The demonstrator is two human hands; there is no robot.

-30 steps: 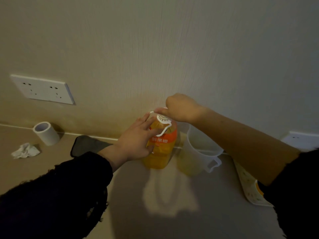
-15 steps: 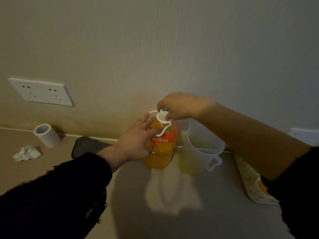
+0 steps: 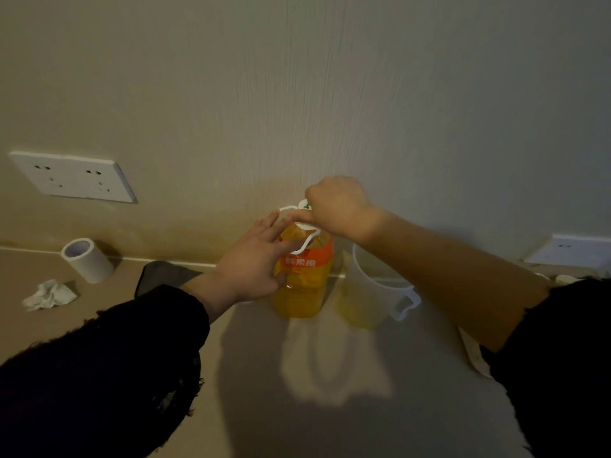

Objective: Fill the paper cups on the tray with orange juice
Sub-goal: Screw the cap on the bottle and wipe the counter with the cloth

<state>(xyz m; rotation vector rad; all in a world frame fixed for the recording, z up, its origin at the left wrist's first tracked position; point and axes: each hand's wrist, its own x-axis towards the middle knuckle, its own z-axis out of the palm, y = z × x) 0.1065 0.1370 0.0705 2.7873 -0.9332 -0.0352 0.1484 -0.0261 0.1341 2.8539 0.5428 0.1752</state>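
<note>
Beside the wall (image 3: 330, 94) on the worktop (image 3: 413, 375), bracing the orange juice bottle (image 3: 302, 289) with the left hand (image 3: 253, 264), fingers straight; pinching its white cap (image 3: 303, 205) with the curled right hand (image 3: 337, 206). Seeing no paper cups, only a tray edge (image 3: 473, 357) at four o'clock; judging pouring unstarted.

A home counter: wall sockets (image 3: 71, 176), tape roll (image 3: 87, 259), crumpled tissue (image 3: 49, 294) and plastic jug (image 3: 373, 289).
</note>
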